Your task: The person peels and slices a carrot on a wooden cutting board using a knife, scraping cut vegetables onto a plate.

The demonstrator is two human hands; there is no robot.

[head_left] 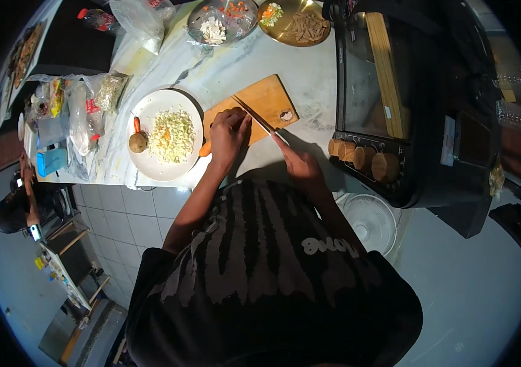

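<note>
A wooden cutting board [265, 103] lies tilted on the marble counter. My right hand [302, 168] is closed round the handle of a knife [254, 114], whose blade points up and left across the board. My left hand [231, 131] rests on the board's left part, fingers bent together beside the blade; what they hold, if anything, is hidden. An orange carrot [205, 149] sticks out below the left hand at the board's edge. Left of the board, a white plate [150, 171] bears chopped pale green vegetables [172, 136], a brown round item [138, 143] and a small red-orange piece [136, 125].
Two metal trays [194, 23] [317, 41] with cut food stand at the back. A black oven [370, 165] is at the right. Plastic bags [80, 113], a blue container [51, 161] and a bottle [97, 19] are at the left. Another person [13, 208] is at far left.
</note>
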